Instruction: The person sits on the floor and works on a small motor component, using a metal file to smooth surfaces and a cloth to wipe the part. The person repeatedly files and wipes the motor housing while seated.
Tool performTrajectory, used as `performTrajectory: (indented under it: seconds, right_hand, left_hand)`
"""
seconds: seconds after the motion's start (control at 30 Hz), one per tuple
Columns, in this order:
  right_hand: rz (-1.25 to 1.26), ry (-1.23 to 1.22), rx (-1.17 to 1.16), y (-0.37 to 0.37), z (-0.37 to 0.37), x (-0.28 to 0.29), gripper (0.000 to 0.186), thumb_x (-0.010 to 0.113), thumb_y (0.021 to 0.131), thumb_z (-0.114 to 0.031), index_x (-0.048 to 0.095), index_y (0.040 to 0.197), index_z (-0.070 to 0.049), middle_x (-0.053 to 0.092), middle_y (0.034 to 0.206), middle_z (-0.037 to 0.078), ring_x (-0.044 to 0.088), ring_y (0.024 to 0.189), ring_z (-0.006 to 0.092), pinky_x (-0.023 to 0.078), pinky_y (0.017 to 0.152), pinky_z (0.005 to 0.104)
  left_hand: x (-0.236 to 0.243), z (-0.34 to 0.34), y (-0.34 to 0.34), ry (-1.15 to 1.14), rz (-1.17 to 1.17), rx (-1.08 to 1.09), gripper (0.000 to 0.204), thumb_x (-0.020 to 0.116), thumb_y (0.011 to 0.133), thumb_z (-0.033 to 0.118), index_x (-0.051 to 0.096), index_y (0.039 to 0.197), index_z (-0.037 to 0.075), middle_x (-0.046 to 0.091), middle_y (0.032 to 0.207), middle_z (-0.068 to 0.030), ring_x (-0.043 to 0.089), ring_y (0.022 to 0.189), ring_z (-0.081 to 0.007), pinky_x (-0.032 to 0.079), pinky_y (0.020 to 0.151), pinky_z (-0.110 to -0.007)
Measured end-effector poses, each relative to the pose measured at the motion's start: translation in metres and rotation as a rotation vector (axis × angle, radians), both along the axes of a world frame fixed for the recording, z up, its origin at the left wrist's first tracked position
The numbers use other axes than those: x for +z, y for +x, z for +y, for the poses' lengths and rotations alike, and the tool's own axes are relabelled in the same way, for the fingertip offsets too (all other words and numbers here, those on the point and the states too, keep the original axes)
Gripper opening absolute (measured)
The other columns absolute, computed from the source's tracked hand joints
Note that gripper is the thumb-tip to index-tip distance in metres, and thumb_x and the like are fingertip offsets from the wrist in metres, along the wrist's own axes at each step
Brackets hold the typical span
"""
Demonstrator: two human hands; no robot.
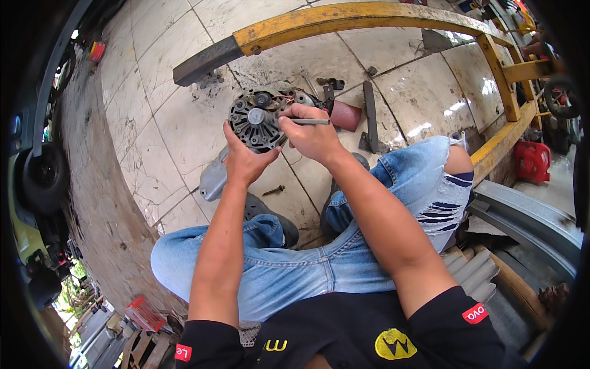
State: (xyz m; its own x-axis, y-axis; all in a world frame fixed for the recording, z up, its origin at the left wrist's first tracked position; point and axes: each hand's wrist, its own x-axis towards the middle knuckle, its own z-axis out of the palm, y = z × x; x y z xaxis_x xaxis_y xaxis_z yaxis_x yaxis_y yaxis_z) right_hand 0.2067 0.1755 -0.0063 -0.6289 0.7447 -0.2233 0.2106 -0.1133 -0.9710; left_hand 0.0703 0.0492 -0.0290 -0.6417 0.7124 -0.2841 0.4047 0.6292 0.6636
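A round, vented metal housing with a light central hub [256, 116] and some copper wiring sits in front of me, resembling an alternator. My left hand [243, 154] is closed on its lower-left rim, thumb and fingers at the edge. My right hand [307, 132] grips a slim dark metal rod [321, 122], pointed toward the housing's right part; its working tip is hard to make out. A red cylindrical part [346, 117] lies just to the right. A grey curved metal piece [212, 179] lies beneath and left of the housing. A loose bolt [274, 190] lies on the tiles below.
A yellow steel frame [332, 17] crosses the top and right. Dark metal bars [370, 114] lie on the tiles [153, 117]. Steel channels [525, 218] and a red case [531, 161] are at right. A tire [43, 175] stands left; my bent legs [307, 264] are below.
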Motion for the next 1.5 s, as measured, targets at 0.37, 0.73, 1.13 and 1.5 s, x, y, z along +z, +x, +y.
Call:
performTrajectory:
  seconds: [0.37, 0.73, 1.13, 1.5]
  right_hand:
    - [0.05, 0.276, -0.08, -0.002, -0.008, -0.002, 0.02, 0.064, 0.088, -0.016, 0.07, 0.1, -0.002, 0.07, 0.08, 0.016, 0.069, 0.069, 0.0232, 0.052, 0.065, 0.0326]
    - [0.073, 0.327, -0.067, -0.003, -0.017, -0.009, 0.019, 0.064, 0.088, -0.016, 0.07, 0.1, -0.003, 0.071, 0.084, 0.018, 0.071, 0.078, 0.0298, 0.054, 0.069, 0.0354]
    - [0.04, 0.397, 0.076, 0.001, -0.019, -0.006, 0.015, 0.065, 0.084, -0.012, 0.066, 0.093, 0.0, 0.069, 0.087, 0.021, 0.067, 0.085, 0.0386, 0.053, 0.073, 0.0426]
    - [-0.009, 0.174, -0.129, 0.004, -0.012, 0.004, 0.02, 0.064, 0.088, -0.017, 0.071, 0.099, -0.001, 0.07, 0.078, 0.016, 0.07, 0.07, 0.0222, 0.053, 0.067, 0.0333]
  left_hand:
    - [-0.015, 0.001, -0.014, 0.136, -0.118, -0.057, 0.13, 0.08, 0.057, 0.019, -0.007, 0.152, 0.0, 0.038, 0.144, -0.0259, 0.046, 0.13, -0.0371, 0.039, 0.109, -0.039]
    - [-0.015, 0.004, -0.019, 0.14, -0.178, -0.079, 0.129, 0.079, 0.058, 0.017, -0.009, 0.151, 0.004, 0.045, 0.139, -0.0232, 0.051, 0.124, -0.0343, 0.042, 0.107, -0.038]
    - [-0.011, 0.003, -0.013, 0.164, -0.137, -0.069, 0.125, 0.083, 0.06, 0.021, -0.002, 0.149, 0.0, 0.042, 0.139, -0.0247, 0.049, 0.126, -0.0345, 0.04, 0.108, -0.039]
    - [-0.001, -0.009, -0.008, 0.094, -0.032, -0.056, 0.133, 0.094, 0.056, 0.039, 0.005, 0.149, 0.003, 0.037, 0.145, -0.027, 0.042, 0.133, -0.04, 0.038, 0.111, -0.042]
